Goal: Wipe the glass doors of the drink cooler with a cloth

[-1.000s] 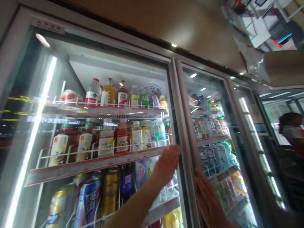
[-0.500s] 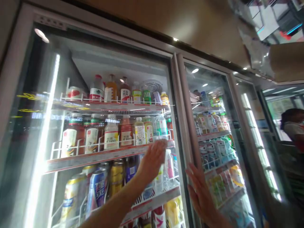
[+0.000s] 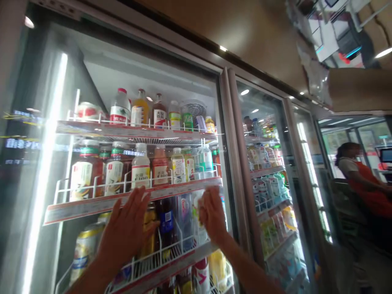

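Before the glass door of a drinks fridge [image 3: 225,122], both my hands are raised. My left hand [image 3: 125,228] is open, fingers apart, in front of the lower shelf of cans; I see nothing in it. It covers part of a gold can [image 3: 149,243] and sits left of a dark bottle with a blue label [image 3: 167,220]. My right hand [image 3: 212,214] has its fingers curled in, a little blurred, and no object shows in it. It is in front of the shelf's right end, below a clear bottle with a teal label [image 3: 206,159]. Whether either hand touches the glass I cannot tell.
Juice and tea bottles [image 3: 140,165] line the middle shelf [image 3: 131,198], with more bottles [image 3: 159,112] above. A second fridge door [image 3: 266,122] stands to the right. Farther right is a person in an orange vest [image 3: 364,179]. Brown cardboard [image 3: 358,87] is at upper right.
My left hand has moved left and down, fingers spreading. My right hand has moved left from the door's edge, and its fingers have curled in. The view has shifted slightly right.
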{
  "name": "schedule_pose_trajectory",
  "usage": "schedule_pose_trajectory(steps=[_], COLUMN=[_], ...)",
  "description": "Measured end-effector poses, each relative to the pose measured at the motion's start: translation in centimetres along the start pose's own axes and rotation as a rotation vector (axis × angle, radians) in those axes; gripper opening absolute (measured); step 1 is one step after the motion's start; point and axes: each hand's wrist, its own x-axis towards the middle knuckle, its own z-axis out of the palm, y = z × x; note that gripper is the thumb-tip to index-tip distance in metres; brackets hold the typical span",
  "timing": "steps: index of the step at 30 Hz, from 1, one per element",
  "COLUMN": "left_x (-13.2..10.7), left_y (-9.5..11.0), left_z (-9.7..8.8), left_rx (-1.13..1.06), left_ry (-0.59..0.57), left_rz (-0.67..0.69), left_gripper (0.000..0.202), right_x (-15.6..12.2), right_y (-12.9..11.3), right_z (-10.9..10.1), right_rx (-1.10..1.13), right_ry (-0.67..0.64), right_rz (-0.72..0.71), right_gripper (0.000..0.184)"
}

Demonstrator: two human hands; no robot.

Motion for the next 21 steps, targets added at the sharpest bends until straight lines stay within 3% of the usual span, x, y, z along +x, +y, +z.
schedule_pose_trajectory(steps=[2,4,7,9,11,12,14,16,18,19,21], left_x=[-0.7,-1.0,-1.0,-0.9,-0.8,-0.9,-1.0,-1.2,-1.2,-1.2,-1.0], left_y=[-0.4,-0.2,0.1,0.1,0.0,0.0,0.0,0.0,0.1,0.1,0.1], left_z=[-0.5,-0.5,-0.3,-0.3,-0.3,-0.3,-0.3,-0.2,-0.1,-0.1,-0.2], left_rx=[0.013,0.013,-0.006,-0.019,-0.024,-0.021,-0.008,0.007,0.018,0.02,0.009], left_ry=[-0.011,-0.024,-0.038,-0.043,-0.036,-0.029,-0.016,-0.015,-0.012,-0.01,0.006], left_rz=[-0.01,-0.003,-0.023,-0.024,-0.018,-0.016,-0.014,-0.011,-0.01,-0.013,-0.018], left_gripper=[0.07,0.07,0.071,0.071,0.071,0.07,0.07,0.071,0.071,0.07,0.067], right_x=[1.7,3.1,3.3,2.3,1.3,1.2,1.8,3.6,5.5,6.2,6.3], right_y=[3.2,4.1,-0.2,-4.4,-6.6,-6.5,-3.7,0.3,2.6,2.5,-0.2], right_z=[-0.9,-0.7,1.0,2.2,2.4,2.2,1.2,0.5,0.9,1.4,2.8], right_rx=[-0.029,-0.051,-0.009,0.078,0.132,0.127,0.074,0.001,-0.05,-0.064,-0.048], right_ry=[0.086,0.131,0.087,-0.046,-0.178,-0.207,-0.165,-0.018,0.129,0.175,0.167], right_rz=[0.063,0.114,0.076,-0.056,-0.201,-0.241,-0.196,-0.034,0.115,0.15,0.12], right_gripper=[0.036,0.034,0.036,0.04,0.043,0.042,0.04,0.039,0.042,0.043,0.045])
